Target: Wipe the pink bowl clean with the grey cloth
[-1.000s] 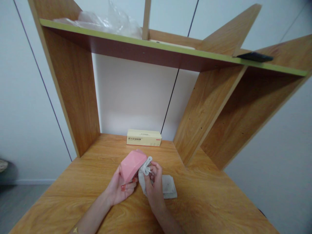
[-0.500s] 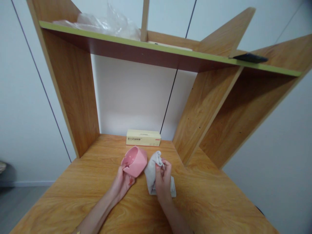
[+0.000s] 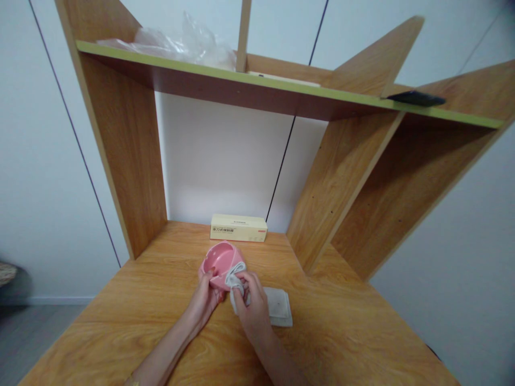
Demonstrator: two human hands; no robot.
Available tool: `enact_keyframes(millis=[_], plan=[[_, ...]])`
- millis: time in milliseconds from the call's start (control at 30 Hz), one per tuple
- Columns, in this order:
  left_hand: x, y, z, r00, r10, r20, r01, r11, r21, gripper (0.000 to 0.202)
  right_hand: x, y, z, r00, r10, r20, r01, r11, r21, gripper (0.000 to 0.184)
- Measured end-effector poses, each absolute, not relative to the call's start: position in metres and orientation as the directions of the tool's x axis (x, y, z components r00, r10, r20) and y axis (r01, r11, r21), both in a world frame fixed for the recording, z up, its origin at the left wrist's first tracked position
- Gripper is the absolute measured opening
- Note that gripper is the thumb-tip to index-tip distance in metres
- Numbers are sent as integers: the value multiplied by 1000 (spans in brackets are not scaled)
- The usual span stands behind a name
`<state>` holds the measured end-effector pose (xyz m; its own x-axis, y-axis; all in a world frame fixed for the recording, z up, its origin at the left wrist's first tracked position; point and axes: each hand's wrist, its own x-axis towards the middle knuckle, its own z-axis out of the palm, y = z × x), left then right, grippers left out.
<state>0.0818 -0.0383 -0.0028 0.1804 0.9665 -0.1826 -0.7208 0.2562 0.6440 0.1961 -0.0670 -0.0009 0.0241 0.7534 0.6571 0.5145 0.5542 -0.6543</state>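
In the lower centre of the frame, the left hand (image 3: 204,301) grips a tilted pink bowl (image 3: 217,258); a grey cloth (image 3: 235,276), pinched by the right hand (image 3: 254,311), touches its right side. Rightward lies a folded cloth (image 3: 279,306).

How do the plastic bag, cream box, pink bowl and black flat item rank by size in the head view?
Plastic bag
Cream box and pink bowl: too alike to rank
Black flat item

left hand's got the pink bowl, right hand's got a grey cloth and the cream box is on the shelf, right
Not quite: the head view shows the cream box on the desktop, not on the shelf. The rest is right.
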Motion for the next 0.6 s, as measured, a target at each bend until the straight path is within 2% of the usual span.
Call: enact_keyframes(millis=[100,200,400,467,600], plan=[[81,-43,2,83,983,-163,-724,172,668,36,188,-70,-3,-148,737,660,596,599,-535,24],[82,-44,4,44,981,-188,-701,164,694,39,187,-68,-5,-167,724,669,661,586,-469,23],[76,-38,2,25,985,-169,-666,143,732,43,207,-59,-1,132,719,682,588,498,-638,20],[74,-39,3,40,980,-196,-643,175,745,41,216,-56,2,148,728,669,550,502,-667,19],[69,-41,0,129,962,-239,-597,268,756,24,232,-54,6,136,752,646,488,516,-704,20]])
